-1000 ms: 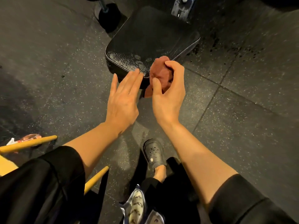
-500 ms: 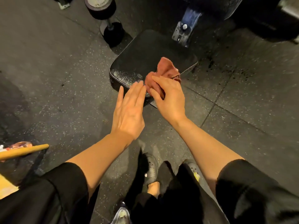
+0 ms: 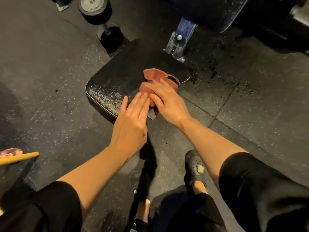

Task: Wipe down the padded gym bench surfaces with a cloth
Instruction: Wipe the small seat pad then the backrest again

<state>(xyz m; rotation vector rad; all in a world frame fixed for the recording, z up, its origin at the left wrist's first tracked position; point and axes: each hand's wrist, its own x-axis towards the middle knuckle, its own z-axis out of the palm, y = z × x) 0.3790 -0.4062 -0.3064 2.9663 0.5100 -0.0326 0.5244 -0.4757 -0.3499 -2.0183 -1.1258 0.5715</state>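
Rt hand [image 3: 168, 101] pressing a crumpled rust-red cloth [image 3: 154, 77] onto the black padded vinyl bench seat [image 3: 127, 77] — lt hand [image 3: 132, 124] flat beside it.

From my feed: the cloth sits on the near-right part of the seat pad, w/ one end trailing over the pad's near edge under my rt palm. Rt fingers are spread over the cloth, lightly bent, pressing down on it. Lt hand is open, fingers straight & together, tips at the pad's near edge, just beside the cloth; can't tell if they touch it. Pad surface looks glossy near the front-left corner. Beyond the pad — the blue-grey metal bench bracket [image 3: 178, 42] and a black dumbbell [image 3: 102, 19] on the dark speckled rubber floor [image 3: 50, 81]. A yellow stick [image 3: 18, 158] at far left; my black clog shoe [image 3: 195, 166] below.
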